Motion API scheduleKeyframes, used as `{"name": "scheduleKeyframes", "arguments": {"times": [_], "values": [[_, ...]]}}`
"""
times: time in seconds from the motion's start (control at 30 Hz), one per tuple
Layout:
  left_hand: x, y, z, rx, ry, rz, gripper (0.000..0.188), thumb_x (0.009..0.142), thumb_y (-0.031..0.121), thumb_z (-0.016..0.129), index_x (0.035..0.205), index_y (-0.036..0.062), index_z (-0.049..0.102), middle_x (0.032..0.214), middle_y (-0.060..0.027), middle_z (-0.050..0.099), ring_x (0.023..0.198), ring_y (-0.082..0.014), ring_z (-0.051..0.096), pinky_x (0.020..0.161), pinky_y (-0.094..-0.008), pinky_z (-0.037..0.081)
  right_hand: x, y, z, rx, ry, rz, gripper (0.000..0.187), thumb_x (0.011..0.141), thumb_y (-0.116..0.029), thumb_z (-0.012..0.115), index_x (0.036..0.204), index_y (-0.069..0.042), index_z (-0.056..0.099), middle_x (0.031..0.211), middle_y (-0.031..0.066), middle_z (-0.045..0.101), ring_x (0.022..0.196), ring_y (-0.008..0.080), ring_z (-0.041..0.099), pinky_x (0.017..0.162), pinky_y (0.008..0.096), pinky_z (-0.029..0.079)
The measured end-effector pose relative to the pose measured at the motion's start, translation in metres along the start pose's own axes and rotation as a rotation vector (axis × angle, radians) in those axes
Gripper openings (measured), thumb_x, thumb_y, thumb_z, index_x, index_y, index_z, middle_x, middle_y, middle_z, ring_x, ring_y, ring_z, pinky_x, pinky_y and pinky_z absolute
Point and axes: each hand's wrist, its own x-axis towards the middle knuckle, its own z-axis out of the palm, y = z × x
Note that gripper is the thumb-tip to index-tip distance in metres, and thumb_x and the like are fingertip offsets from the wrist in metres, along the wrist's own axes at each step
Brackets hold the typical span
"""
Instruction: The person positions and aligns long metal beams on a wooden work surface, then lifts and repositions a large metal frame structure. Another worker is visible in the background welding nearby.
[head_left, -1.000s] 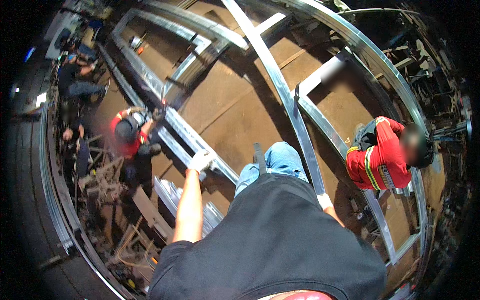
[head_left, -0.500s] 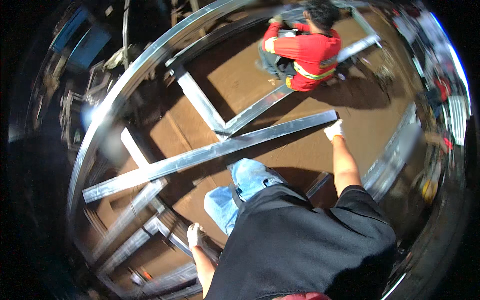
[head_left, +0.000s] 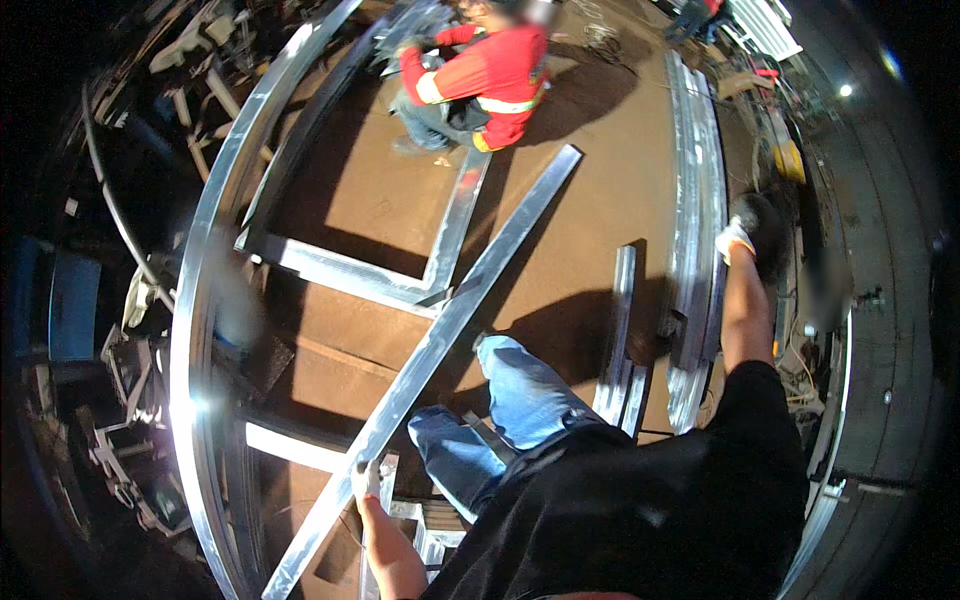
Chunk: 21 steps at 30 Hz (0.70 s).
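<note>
A long, flat-sided silvery metal bar (head_left: pixel 480 275) runs slantwise from the lower left to the upper middle, across the corner of a metal frame (head_left: pixel 345 270). My left hand (head_left: pixel 368 482), in a pale glove, is closed at the bar's right edge near its lower end; the bar partly hides its fingertips. Far out to the right, my right hand (head_left: pixel 735 243), also in a pale glove, is closed against a dark, rounded object (head_left: pixel 762 222) whose kind I cannot make out. My jeans-clad legs stand between the long bar and shorter metal pieces (head_left: pixel 622 325).
A co-worker in a red shirt (head_left: pixel 485 85) crouches at the frame's far side. Long metal profiles (head_left: pixel 700 200) lie stacked on the right. A curved-looking metal beam (head_left: pixel 190 330) borders the left, with scrap (head_left: pixel 135 440) beyond. Another person (head_left: pixel 695 20) is partly visible at the far right.
My view has turned to the right. My right hand has left the long bar's far end and reached the dark object. My left hand has come to the bar's near end.
</note>
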Motion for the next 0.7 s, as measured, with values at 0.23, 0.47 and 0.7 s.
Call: {"name": "scheduleKeyframes", "arguments": {"times": [0.23, 0.47, 0.7], "values": [[0.072, 0.027, -0.003, 0.423, -0.059, 0.163, 0.048, 0.08, 0.043, 0.067, 0.1, 0.0, 0.076, 0.102, -0.0246, 0.074, 0.1, -0.0392, 0.072, 0.089, -0.0448, 0.054, -0.045, 0.007, -0.062, 0.089, -0.341, 0.021, 0.045, 0.091, -0.045, 0.071, 0.121, -0.011, 0.07, 0.127, 0.0112, 0.067, 0.12, 0.0265, 0.06, 0.102, 0.0572, 0.042], [0.133, 0.04, 0.019, 0.624, -0.017, 0.229, 0.044, 0.082, 0.042, 0.07, 0.109, 0.0068, 0.072, 0.117, -0.0228, 0.068, 0.112, -0.0397, 0.065, 0.095, -0.0485, 0.052, -0.01, -0.024, -0.072, 1.137, -0.385, 0.519, 0.036, 0.092, -0.037, 0.07, 0.113, -0.008, 0.067, 0.109, 0.012, 0.067, 0.095, 0.0305, 0.064, 0.08, 0.0528, 0.051], [0.196, 0.015, 0.052, 0.698, 0.22, 0.628, 0.05, 0.085, 0.044, 0.072, 0.106, -0.0012, 0.066, 0.111, -0.0213, 0.065, 0.108, -0.0404, 0.06, 0.091, -0.0516, 0.049, 0.051, -0.275, -0.171, 1.988, -0.103, 0.312, 0.048, 0.087, -0.049, 0.077, 0.116, -0.014, 0.06, 0.091, 0.008, 0.064, 0.076, 0.023, 0.064, 0.071, 0.0462, 0.053]]}}
